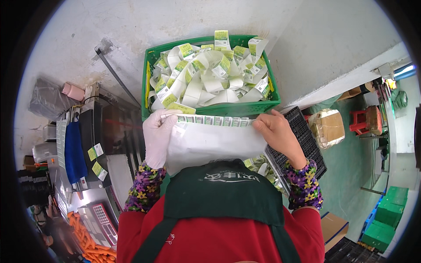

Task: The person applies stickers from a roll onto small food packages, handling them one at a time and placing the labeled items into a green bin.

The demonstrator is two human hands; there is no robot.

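Note:
A white sheet or flat bag (217,141) is stretched between my two hands in front of my chest. Along its top edge runs a row of small green-and-white printed pieces (213,120). My left hand (157,138), in a thin white glove, pinches the left upper corner. My bare right hand (279,134) grips the right upper corner between thumb and fingers. Just beyond the sheet stands a green plastic crate (210,107), heaped with tangled strips of white backing paper bearing green-and-yellow labels (197,74). The sheet's lower part disappears behind my apron.
A black plastic crate (306,141) leans beside my right forearm, near more label strips (261,166). At the left are a machine with a control panel (104,220), a blue cloth (75,153) and piled carrots (90,245). A taped box (327,128) and red stool (358,122) stand right.

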